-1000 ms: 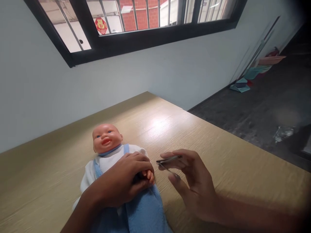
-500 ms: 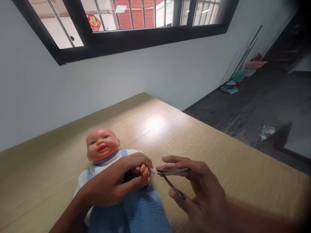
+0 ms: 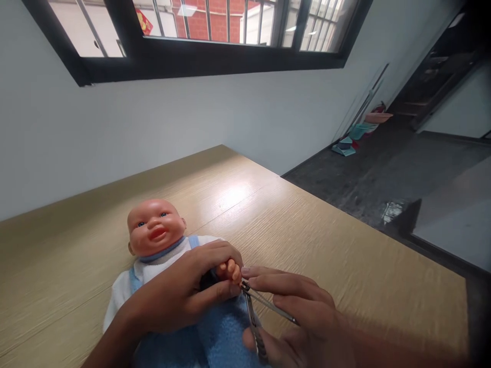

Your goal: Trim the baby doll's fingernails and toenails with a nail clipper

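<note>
A baby doll [image 3: 155, 227] in a white top and blue fuzzy overalls lies face up on the wooden table [image 3: 291, 225]. My left hand [image 3: 187, 286] is wrapped round the doll's arm, thumb and fingers closed just behind its small hand [image 3: 230, 270], whose fingers stick out. In my right hand [image 3: 303, 312] is a metal nail clipper [image 3: 253, 312], held between thumb and fingers with its lever raised. The clipper's jaw end is at the tips of the doll's fingers; whether it touches them I cannot tell.
A white wall with a dark-framed barred window [image 3: 210, 56] rises behind the table. On the dark floor to the right, a dustpan [image 3: 345, 147], basins [image 3: 378, 118] and long handles lean by the wall. The table's right edge drops to this floor.
My right hand has moved left and turned, bringing the nail clipper from beside the doll's hand up to its fingers. My left hand keeps its hold. The camera view has shifted slightly.
</note>
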